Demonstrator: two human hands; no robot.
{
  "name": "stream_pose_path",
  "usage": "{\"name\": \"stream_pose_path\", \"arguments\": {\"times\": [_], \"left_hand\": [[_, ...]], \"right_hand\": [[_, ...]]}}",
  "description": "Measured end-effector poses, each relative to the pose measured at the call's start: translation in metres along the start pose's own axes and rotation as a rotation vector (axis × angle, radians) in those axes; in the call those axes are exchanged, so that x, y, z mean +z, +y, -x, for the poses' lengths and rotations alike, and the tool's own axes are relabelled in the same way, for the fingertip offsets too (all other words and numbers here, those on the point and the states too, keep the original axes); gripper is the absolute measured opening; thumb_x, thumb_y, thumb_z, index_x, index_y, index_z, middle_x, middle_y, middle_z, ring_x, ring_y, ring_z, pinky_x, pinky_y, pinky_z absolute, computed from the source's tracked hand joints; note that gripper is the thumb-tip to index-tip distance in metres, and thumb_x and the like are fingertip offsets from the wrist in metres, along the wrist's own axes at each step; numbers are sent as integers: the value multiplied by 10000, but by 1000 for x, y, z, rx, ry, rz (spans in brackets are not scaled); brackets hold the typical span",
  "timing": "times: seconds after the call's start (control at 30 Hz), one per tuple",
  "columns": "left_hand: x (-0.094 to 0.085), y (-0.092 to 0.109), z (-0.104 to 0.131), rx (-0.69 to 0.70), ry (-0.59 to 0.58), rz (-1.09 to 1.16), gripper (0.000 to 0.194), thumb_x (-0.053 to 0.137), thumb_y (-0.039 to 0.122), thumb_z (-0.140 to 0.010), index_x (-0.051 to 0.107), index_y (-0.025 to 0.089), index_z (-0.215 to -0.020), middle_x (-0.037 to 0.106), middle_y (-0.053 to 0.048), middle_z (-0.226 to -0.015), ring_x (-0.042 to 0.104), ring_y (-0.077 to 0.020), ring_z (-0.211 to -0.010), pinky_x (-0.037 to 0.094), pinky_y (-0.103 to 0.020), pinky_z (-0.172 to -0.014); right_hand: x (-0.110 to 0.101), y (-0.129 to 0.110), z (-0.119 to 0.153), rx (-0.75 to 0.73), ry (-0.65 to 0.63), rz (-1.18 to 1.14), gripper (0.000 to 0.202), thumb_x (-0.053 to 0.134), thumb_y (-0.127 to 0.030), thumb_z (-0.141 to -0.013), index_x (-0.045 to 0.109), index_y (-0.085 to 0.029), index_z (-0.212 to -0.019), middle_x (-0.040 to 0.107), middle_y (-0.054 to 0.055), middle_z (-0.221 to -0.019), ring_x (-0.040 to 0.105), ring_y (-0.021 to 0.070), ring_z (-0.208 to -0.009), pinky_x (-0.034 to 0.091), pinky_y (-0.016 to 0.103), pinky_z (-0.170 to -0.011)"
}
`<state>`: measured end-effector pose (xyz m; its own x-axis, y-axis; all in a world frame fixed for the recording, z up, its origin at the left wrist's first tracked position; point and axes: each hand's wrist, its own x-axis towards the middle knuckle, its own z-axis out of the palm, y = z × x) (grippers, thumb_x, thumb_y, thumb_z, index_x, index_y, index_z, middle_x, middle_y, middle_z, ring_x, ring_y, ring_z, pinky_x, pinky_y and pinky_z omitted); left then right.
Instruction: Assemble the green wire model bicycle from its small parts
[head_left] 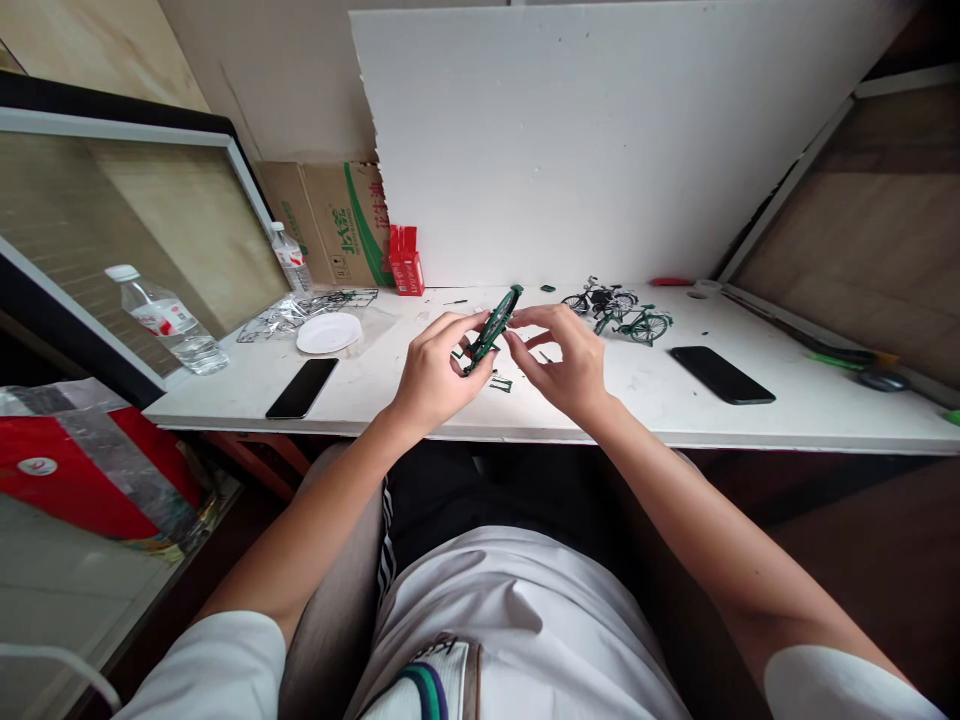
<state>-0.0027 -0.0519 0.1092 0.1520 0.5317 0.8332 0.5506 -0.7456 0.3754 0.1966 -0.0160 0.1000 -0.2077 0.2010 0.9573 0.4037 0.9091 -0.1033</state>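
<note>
Above the white table, a small green model bicycle (pixel 498 318) is tilted up between my hands. My left hand (pixel 433 372) is closed on it, with the thumb and fingers gripping its lower part. From the other side, my right hand (pixel 568 358) brings its thumb and index fingertip close together at the wheel's edge. Whatever those fingertips pinch is too small to make out. Beneath the hands lies a little green plastic frame piece (pixel 501 384). Behind my right hand stand a black model bicycle (pixel 602 298) and another green model bicycle (pixel 646 325).
A phone (pixel 302 388) lies at left, another phone (pixel 721 375) at right. A white plate (pixel 328 334), dark plastic sprues (pixel 274 318) and a water bottle (pixel 171 322) occupy the left side. A red box (pixel 406 262) stands by the white back panel (pixel 600 140).
</note>
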Motion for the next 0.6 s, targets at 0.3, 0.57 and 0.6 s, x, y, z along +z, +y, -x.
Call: {"name": "stream_pose_path", "arguments": {"times": [0.3, 0.57, 0.6], "left_hand": [[-6, 4, -1, 2, -62, -15, 443, 714, 149, -857, 673, 199, -1294, 715, -90, -1227, 683, -139, -849, 538, -179, -514], [-5, 2, 1, 40, -76, -17, 424, 681, 168, -912, 666, 191, -1335, 715, -95, -1262, 710, -131, -843, 568, -189, -559], [-4, 2, 2, 40, -71, -19, 418, 680, 172, -917, 667, 189, -1334, 716, -94, -1261, 712, -130, -842, 565, -189, -560]], "right_hand": [[0, -2, 2, 32, -6, -16, 127, 685, -217, -994, 706, -263, -1110, 787, 57, -1040, 753, 236, -1011, 739, 378, -669], [1, -4, 2, 82, 4, 18, 81, 678, -220, -964, 686, -242, -1041, 800, 67, -1058, 786, 224, -984, 754, 371, -722], [1, -3, 2, 78, 9, 23, 84, 678, -215, -955, 680, -243, -1034, 798, 64, -1052, 785, 222, -978, 753, 369, -718]]}}
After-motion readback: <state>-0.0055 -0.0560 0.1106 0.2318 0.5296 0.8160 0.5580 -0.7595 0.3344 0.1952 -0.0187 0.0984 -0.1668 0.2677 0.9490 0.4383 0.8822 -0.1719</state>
